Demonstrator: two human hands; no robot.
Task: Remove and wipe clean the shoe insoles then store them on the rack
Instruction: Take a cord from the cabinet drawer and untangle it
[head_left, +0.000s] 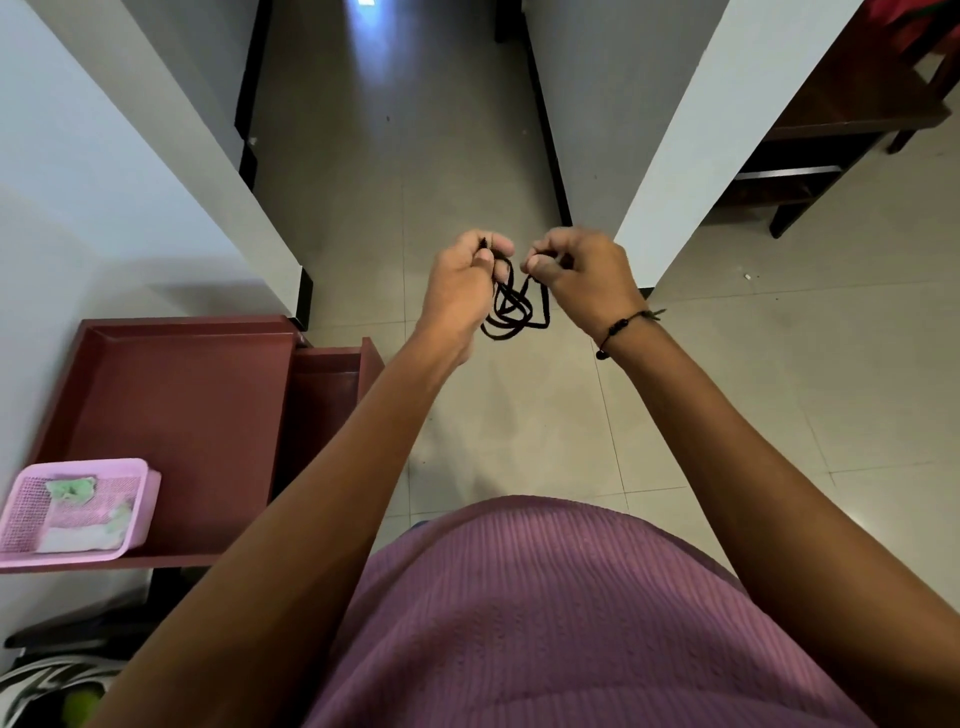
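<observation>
Both held up at chest height: left hand (464, 280) and right hand (582, 273) each curled round and pinching a long black flat shoelace (511, 312), loops dangling at 6 o'clock. No insoles or shoes in view. Dark red wooden rack (182, 395) at 8 o'clock. Seemingly a lace-handling side step; next, laying aside and reaching for insoles.

Looks like a home, probably an entry or hallway spot. A tiled floor (675, 415) is seen running into a narrow corridor between plain white walls (104, 182) with dark skirting. On the near left, a reddish-brown rack (182, 395) is set against the wall, with a pink plastic basket (140, 499) placed on top. Dark wooden furniture (831, 130), maybe a table or bench, is parked at the far right. Nothing industrial or shop-like is shown, just ordinary household stuff.
</observation>
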